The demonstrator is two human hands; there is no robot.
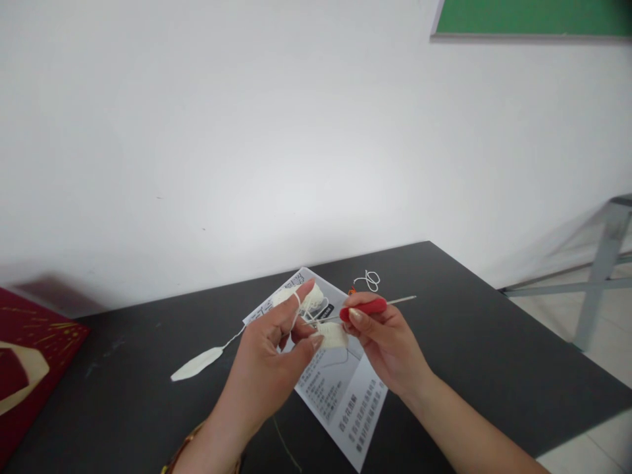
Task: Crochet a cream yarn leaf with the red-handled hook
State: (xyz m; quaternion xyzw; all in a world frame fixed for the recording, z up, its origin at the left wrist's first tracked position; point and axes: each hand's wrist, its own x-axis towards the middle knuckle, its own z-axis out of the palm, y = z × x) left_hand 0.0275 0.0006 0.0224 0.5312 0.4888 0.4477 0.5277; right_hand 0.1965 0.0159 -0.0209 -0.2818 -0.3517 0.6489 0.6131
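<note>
My left hand (pixel 276 349) pinches a small cream crochet piece (pixel 333 334) between thumb and fingers. White yarn loops over its raised index finger. A crochet hook (pixel 364 309) with a red handle is gripped in my right hand (pixel 388 342). Its thin metal shaft points left to the edge of the crochet piece, where the tip is hard to make out. Behind my left fingers lies a ball of cream yarn (pixel 313 296), partly hidden. Under both hands is a printed instruction sheet (pixel 340 395).
A finished-looking cream leaf-shaped crochet piece (pixel 197 364) lies on the black table (pixel 474 342) at left, trailing yarn. A loose white yarn loop (pixel 370 280) lies behind my right hand. A red bag or box (pixel 34 368) stands at the left edge. The white wall (pixel 247 131) rises behind.
</note>
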